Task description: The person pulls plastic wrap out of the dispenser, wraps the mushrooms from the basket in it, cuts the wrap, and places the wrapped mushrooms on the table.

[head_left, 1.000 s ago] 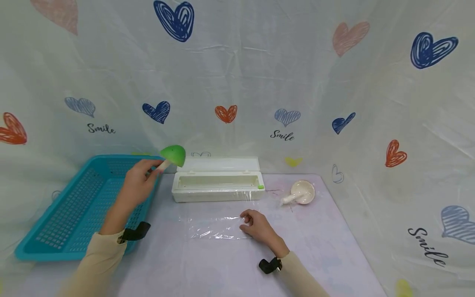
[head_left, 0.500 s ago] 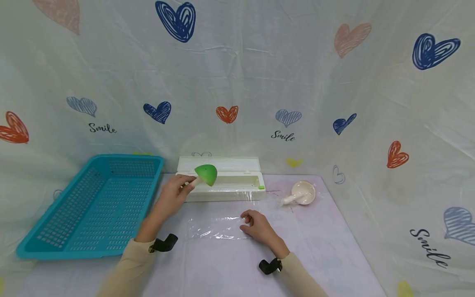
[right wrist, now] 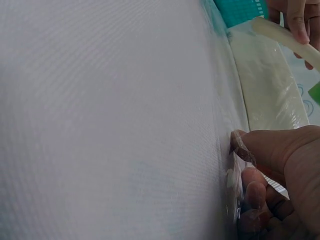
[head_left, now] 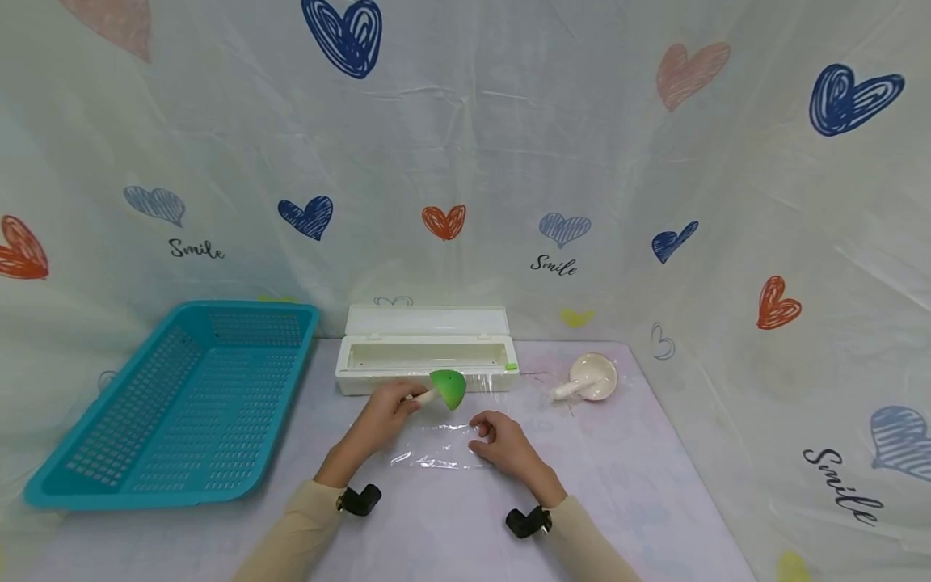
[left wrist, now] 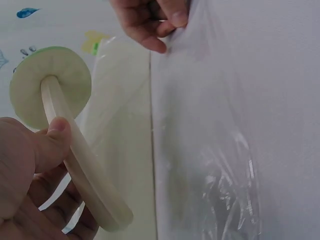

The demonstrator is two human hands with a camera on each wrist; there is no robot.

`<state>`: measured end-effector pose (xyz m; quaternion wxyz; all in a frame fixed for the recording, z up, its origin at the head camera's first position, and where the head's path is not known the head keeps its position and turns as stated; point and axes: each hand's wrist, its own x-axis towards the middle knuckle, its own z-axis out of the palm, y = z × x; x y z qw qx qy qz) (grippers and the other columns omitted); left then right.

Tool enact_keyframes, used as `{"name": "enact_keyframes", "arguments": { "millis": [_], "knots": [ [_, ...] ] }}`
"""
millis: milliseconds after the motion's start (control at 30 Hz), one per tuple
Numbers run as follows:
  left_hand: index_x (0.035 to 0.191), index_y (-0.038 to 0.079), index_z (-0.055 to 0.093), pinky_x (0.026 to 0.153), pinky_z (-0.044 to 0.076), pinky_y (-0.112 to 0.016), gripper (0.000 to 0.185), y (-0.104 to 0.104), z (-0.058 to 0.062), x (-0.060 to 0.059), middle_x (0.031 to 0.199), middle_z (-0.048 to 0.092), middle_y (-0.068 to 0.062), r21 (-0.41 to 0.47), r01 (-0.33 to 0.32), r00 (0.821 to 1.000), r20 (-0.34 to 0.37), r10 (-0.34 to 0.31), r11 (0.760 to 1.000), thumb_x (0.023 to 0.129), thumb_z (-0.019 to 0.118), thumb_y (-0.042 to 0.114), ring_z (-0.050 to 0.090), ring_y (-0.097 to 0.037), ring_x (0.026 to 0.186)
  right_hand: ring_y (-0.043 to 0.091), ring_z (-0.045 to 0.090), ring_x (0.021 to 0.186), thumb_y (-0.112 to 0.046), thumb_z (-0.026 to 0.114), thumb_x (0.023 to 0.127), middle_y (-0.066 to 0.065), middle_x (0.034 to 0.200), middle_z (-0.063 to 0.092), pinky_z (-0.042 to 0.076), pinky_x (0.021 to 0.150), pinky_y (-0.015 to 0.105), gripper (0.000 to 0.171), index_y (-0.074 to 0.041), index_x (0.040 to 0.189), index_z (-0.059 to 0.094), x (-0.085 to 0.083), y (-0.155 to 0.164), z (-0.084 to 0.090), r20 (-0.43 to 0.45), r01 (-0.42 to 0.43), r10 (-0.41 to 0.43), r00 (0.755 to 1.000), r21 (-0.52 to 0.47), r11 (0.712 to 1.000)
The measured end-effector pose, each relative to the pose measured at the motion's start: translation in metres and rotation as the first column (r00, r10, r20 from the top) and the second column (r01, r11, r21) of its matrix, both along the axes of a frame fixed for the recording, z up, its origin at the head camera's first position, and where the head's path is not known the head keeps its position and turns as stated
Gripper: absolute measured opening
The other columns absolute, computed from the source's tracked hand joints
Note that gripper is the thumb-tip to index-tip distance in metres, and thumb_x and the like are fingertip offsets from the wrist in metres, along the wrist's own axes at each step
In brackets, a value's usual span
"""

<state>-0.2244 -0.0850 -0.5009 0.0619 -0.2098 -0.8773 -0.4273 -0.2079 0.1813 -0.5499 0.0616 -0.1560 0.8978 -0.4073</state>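
Forearms [head_left: 287,537] rise from the bottom edge of the head view and angle inward toward its centre. The left hand [head_left: 384,416] reaches up and right, thumb and fingers [left wrist: 47,185] pinching the pale stem of a green mushroom [head_left: 448,390], held below the frame's centre before the white box [head_left: 385,383]. The right hand [head_left: 511,444], slanting up and left, pinches clear film [head_left: 432,449] between thumb and curled fingers, right of centre.

Left hand [head_left: 384,416] pinching, right hand [head_left: 507,446] apparently pinching too, forearms [head_left: 301,521] angled inward
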Motion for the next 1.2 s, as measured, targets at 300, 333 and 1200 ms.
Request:
{"name": "enact_keyframes", "arguments": {
  "millis": [300, 333, 1200],
  "knots": [
    [0.107, 0.007, 0.077, 0.093, 0.052, -0.048, 0.017, 0.014, -0.022, 0.003, 0.106, 0.073, -0.007, -0.092, -0.029, 0.997, 0.071, 0.035, 0.995, 0.092, 0.072, 0.002, 0.065, -0.026, 0.104, 0.006, 0.047, 0.072, -0.011, 0.078, 0.088, 0.0, 0.089, 0.059, 0.042, 0.065, 0.022, 0.027, -0.005, 0.112, 0.07, -0.001, -0.001, 0.0, 0.009, 0.012, -0.012, 1.0, 0.015, 1.0],
    [0.108, 0.008, 0.077, 0.093, 0.052, -0.048, 0.017, 0.015, -0.024, 0.004, 0.106, 0.072, -0.006, -0.108, -0.035, 0.994, 0.097, 0.046, 0.994, 0.093, 0.072, 0.003, 0.065, -0.025, 0.104, 0.007, 0.048, 0.073, -0.011, 0.078, 0.088, 0.0, 0.089, 0.058, 0.042, 0.065, 0.022, 0.026, -0.005, 0.112, 0.07, 0.0, -0.001, 0.0, 0.012, 0.013, -0.013, 1.0, 0.017, 1.0],
    [0.104, 0.011, 0.08, 0.081, 0.054, -0.041, 0.018, 0.024, -0.032, 0.009, 0.098, 0.074, 0.0, -0.219, -0.05, 0.982, 0.165, 0.087, 0.975, 0.087, 0.079, 0.007, 0.066, -0.018, 0.09, 0.024, 0.049, 0.109, -0.025, 0.09, 0.08, 0.006, 0.113, 0.056, 0.044, 0.089, 0.041, 0.029, -0.016, 0.102, 0.074, 0.029, 0.047, 0.011, -0.03, -0.08, 0.087, 0.996, 0.202, 0.976]
  ]
}}
